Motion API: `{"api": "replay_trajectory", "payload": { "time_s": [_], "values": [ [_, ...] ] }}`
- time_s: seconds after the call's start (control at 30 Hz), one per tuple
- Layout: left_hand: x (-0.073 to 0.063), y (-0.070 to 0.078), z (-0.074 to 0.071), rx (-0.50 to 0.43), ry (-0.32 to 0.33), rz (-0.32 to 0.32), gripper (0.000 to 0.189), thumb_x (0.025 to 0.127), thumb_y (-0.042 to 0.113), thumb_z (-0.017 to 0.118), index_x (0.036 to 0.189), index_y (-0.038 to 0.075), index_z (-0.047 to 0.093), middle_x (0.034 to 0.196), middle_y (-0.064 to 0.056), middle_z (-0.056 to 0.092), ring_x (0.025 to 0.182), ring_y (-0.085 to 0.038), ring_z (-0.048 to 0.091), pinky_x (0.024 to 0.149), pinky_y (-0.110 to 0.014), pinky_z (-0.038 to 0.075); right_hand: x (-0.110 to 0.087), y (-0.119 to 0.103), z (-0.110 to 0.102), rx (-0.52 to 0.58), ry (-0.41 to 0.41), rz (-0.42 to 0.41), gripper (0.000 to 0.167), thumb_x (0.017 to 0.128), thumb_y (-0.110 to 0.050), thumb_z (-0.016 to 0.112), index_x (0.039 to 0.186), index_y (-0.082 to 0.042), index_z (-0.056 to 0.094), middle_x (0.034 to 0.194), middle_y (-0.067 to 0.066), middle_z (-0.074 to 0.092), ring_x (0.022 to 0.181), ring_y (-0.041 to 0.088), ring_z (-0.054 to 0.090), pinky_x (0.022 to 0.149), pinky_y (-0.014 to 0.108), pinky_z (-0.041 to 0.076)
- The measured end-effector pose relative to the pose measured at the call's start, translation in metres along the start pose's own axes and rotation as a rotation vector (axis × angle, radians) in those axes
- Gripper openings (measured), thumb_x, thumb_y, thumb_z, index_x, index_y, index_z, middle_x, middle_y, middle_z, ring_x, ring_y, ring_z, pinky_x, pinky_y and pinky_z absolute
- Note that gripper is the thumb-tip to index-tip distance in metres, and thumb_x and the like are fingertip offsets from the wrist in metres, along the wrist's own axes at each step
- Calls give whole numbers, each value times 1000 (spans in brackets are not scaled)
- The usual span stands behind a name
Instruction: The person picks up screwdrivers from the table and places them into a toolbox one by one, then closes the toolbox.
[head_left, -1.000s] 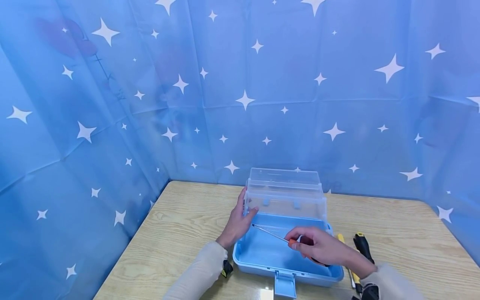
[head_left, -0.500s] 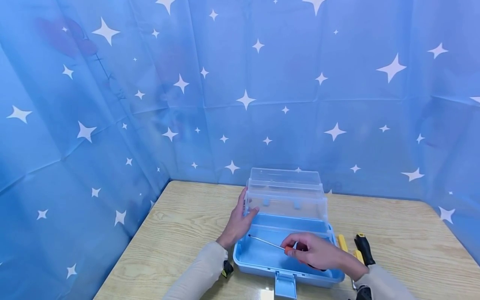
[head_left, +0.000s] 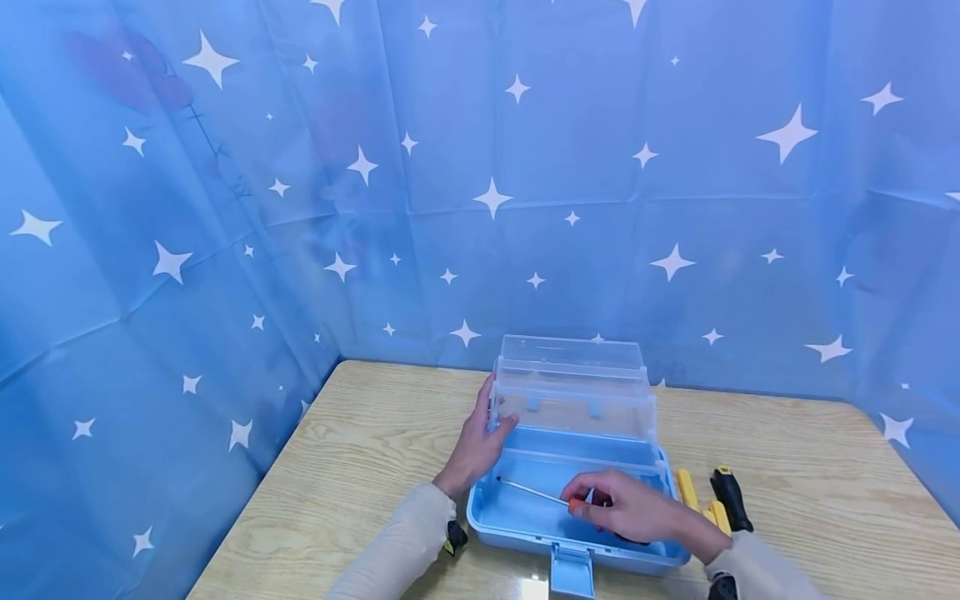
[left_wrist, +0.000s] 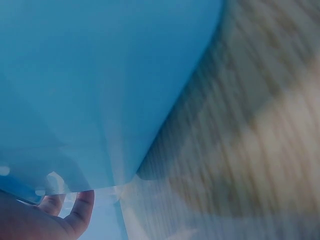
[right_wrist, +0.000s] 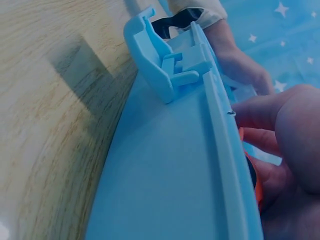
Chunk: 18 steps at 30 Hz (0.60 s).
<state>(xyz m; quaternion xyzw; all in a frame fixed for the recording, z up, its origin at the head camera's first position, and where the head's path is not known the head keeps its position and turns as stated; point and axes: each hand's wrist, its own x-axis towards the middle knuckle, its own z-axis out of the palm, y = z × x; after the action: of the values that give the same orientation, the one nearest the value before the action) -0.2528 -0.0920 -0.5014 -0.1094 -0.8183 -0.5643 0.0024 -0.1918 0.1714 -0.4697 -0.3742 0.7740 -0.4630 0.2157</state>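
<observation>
A light blue toolbox (head_left: 517,540) stands on the table with its clear lid (head_left: 573,412) tipped up at the back. My left hand (head_left: 476,450) holds the lid's left edge, thumb in front and fingers behind. In the left wrist view, fingertips (left_wrist: 82,207) curl past the blue wall. My right hand (head_left: 630,504) grips a screwdriver (head_left: 532,491) by its orange and black handle, low inside the toolbox. Its metal shaft points left. In the right wrist view, the toolbox's front wall partly hides the handle (right_wrist: 257,187).
The front latch (head_left: 572,571) hangs down toward the table's near side. Right of the toolbox lie a yellow-handled tool (head_left: 686,489), another yellow handle (head_left: 720,517) and a black-and-yellow handle (head_left: 731,498). A starry blue curtain (head_left: 555,167) closes off the back and left.
My right hand has lowered the screwdriver toward the toolbox floor, moving slightly left and nearer. The left hand stays on the lid.
</observation>
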Motion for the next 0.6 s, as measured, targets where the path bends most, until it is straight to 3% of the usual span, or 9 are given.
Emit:
{"api": "replay_trajectory", "payload": {
  "time_s": [0.4,0.6],
  "values": [
    [-1,1,0,2,-3,-7,72,100,48,50,157,43,7,157,-3,36,143,-31,37,112,-63,32,0,6,4,-12,-10,71,21,102,-18,55,115,-8,68,99,7,69,83,8,60,68,25,51],
    [-1,1,0,-2,0,-6,70,102,42,51,157,45,7,157,-4,35,143,-32,36,111,-64,31,0,9,5,-23,-9,77,21,102,-19,54,114,-9,68,99,5,68,84,8,59,69,24,50]
  ]
}}
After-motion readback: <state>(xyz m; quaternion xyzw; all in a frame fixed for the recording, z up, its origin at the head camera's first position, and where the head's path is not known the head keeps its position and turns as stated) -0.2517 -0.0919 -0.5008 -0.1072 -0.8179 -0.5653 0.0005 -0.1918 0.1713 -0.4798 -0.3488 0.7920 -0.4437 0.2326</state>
